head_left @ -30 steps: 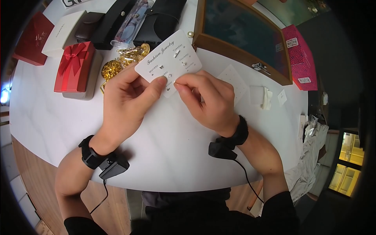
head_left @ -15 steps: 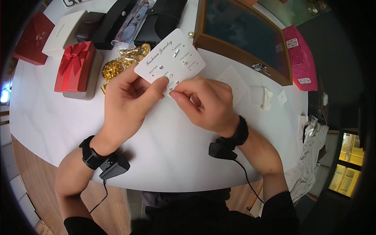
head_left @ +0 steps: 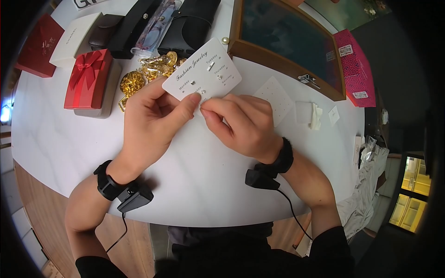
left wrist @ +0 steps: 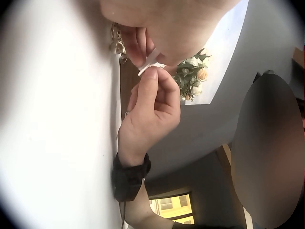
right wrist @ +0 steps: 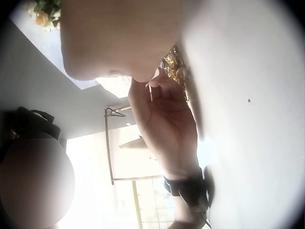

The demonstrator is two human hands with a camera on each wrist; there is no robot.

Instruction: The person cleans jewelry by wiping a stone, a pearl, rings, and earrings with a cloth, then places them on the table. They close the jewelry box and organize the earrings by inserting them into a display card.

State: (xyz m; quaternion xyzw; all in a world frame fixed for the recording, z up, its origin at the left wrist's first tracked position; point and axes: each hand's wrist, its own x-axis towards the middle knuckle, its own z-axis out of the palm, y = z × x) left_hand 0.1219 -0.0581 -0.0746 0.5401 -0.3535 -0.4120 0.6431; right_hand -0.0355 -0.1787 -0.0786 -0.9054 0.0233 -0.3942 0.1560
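Note:
A white earring card [head_left: 204, 69], printed "Fashion Jewelry" and with weekday names, is tilted above the table and carries several small stud earrings [head_left: 211, 66]. My left hand [head_left: 150, 123] grips its lower left side, thumb on the front and fingers behind. At the lower corner, the thumb and forefinger of my right hand [head_left: 243, 123] pinch together, covering that part of the card. Whether a small earring sits between those fingertips I cannot tell. In the left wrist view, the right hand [left wrist: 152, 107] meets the card's thin edge [left wrist: 145, 68].
A brown wooden case with a glass lid [head_left: 287, 41] stands at the back right. Behind my left hand lie gold jewelry [head_left: 134, 83] and a red gift box [head_left: 88, 83]. Another white card with holes [head_left: 276, 99] lies right of my right hand. Dark cases [head_left: 190, 28] line the back.
The card dips slightly, then shifts a little right. My right fingertips move left along its lower edge toward the left thumb, staying pinched. The left hand keeps its grip.

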